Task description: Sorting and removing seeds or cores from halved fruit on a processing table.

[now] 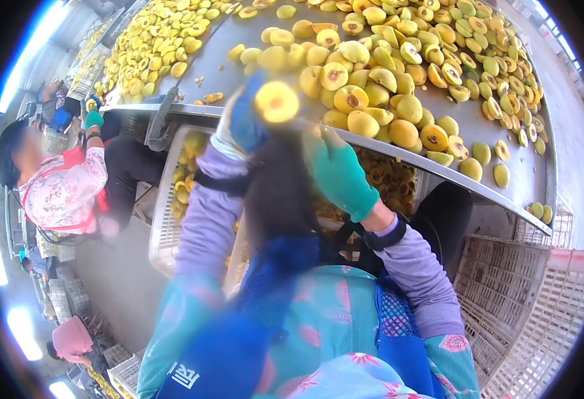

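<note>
My left hand (246, 117), in a blue and white glove, is raised at the table's near edge. A halved yellow fruit (277, 101), its cut face showing, is at its fingers; blur hides the exact grip. My right hand (339, 172), in a green knitted glove with pale fingertips, is bent beside it, its fingertips near a dark blurred shape; whether it holds anything is unclear. Beyond both hands, whole and halved yellow-green fruits (363, 123) lie heaped on the metal table (267, 52), some with brown pits showing.
Below the table, a white plastic crate (164, 219) holds fruit pieces, and brown pits (391, 182) lie in another container. Stacked plastic crates (501, 284) stand at the right. A co-worker (67, 184) in a floral top sits at the left by a second fruit heap (157, 50).
</note>
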{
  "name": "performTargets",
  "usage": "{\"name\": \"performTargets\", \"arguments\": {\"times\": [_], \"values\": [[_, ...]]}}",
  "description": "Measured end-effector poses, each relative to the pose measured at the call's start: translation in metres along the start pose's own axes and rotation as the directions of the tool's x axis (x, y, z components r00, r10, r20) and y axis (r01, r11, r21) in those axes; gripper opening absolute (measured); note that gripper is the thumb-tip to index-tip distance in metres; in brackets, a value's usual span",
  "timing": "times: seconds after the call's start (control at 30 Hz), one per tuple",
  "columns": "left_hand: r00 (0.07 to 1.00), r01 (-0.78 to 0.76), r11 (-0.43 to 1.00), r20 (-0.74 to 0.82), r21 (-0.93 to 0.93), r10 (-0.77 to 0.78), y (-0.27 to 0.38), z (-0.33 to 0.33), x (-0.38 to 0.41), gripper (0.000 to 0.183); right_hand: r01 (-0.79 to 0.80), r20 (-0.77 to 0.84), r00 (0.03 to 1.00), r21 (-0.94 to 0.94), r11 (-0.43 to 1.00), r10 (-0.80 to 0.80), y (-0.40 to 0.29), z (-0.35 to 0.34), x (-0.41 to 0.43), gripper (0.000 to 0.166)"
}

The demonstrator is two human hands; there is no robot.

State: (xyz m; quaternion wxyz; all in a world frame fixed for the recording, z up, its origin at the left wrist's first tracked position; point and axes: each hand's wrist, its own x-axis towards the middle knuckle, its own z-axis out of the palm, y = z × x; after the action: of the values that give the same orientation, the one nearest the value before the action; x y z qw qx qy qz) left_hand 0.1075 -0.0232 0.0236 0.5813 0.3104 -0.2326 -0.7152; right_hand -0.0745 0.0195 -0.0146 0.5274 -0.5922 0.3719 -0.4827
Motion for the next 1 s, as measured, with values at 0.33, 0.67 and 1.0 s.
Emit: {"name": "performTargets", "arguments": {"times": [0.33,0.67,1.0], "values": [[0.555,-0.580,-0.364,0.681,0.729,0.478,-0.055,0.056,-0.021,0.025,0.035,0.225,0.962,-0.661,0.749,0.153,-0.037,-0.021,-0.022,0.048],[0.918,-0.302,0.806,-0.074,0.508,0.390,-0.070,0.059,-0.029,0.036,-0.666,0.254,0.746,0.248,0.704,0.616,-0.067,-0.011,-0.033,0.026],[0.887,-0.273,0.540,-0.009,0.797,0.462,-0.030,0.010,-0.082,0.036,-0.822,0.822,0.569,0.569,-0.026,0.010,-0.046,-0.034,-0.045,0.035]]}}
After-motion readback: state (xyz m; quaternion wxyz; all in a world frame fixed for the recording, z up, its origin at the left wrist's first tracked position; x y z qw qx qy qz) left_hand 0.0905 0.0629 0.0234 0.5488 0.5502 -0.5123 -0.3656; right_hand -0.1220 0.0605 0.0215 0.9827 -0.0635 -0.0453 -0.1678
